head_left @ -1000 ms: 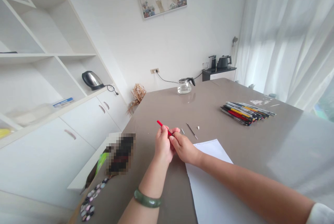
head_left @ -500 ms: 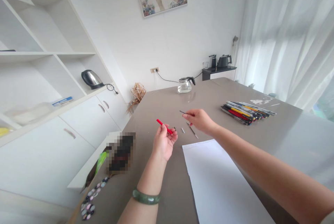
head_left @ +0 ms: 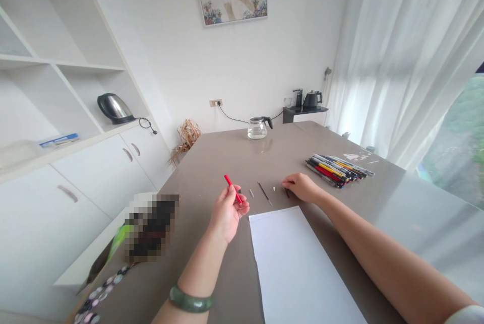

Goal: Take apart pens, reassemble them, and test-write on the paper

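My left hand (head_left: 229, 213) is closed around a red pen barrel (head_left: 228, 181), held tilted above the table; a small dark piece shows by its fingers. My right hand (head_left: 304, 188) rests low at the tabletop with its fingers pinched together on a thin dark pen part (head_left: 287, 193), mostly hidden beneath them. Between the hands lie a small spring (head_left: 251, 193), a pen refill (head_left: 264, 193) and a tiny white cone-shaped tip (head_left: 274, 189). Just nearer to me is a large white sheet of paper (head_left: 298, 268).
A pile of several pens (head_left: 338, 169) lies to the right, with white scraps (head_left: 355, 155) behind it. A glass pot (head_left: 257, 128) stands at the table's far end. Beaded strands (head_left: 100, 294) and a blurred-out object (head_left: 153, 231) are along the left edge.
My right hand has come down to the table, farther right, with the thin dark part. The white tip now shows beside the refill. My left hand still holds the red barrel; the view has shifted right.
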Demonstrator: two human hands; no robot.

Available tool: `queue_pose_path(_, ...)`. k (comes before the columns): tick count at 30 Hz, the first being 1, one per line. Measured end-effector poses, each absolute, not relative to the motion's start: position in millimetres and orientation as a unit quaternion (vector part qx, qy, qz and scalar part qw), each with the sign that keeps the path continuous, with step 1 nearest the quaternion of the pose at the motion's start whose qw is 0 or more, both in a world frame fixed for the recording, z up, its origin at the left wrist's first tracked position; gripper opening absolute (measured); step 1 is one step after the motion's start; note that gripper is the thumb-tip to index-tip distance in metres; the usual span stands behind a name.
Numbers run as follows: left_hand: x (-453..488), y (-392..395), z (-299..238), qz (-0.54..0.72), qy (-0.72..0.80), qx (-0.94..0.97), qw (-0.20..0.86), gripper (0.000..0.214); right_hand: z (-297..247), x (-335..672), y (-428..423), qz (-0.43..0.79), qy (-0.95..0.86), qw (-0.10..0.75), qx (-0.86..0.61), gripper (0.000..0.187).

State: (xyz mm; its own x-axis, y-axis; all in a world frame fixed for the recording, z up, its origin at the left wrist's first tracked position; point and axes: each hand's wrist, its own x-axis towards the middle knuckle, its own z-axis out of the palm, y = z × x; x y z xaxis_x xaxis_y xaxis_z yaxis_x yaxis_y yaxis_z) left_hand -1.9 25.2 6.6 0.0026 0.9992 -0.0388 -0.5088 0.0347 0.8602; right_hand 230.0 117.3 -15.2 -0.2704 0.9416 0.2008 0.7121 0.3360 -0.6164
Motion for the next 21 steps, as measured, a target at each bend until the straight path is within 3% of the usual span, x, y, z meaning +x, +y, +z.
queue_pose_path(7,6,20,8,0.536,0.411,0.385,0.629,0.029,-14,222,120,0.194,-0.760,0.296,-0.545,0.019)
queue_pose_path(12,7,19,8,0.513,0.425,0.401,0.629,0.029,1,215,105,0.206,-0.735,0.343,-0.548,0.035)
queue_pose_path(17,12,13,12,0.444,0.423,0.463,0.640,0.030,22,194,69,0.376,-0.694,0.419,-0.448,0.044)
queue_pose_path(21,17,7,13,0.375,0.423,0.505,0.652,0.032,27,183,51,0.478,-0.685,0.402,-0.374,0.038)
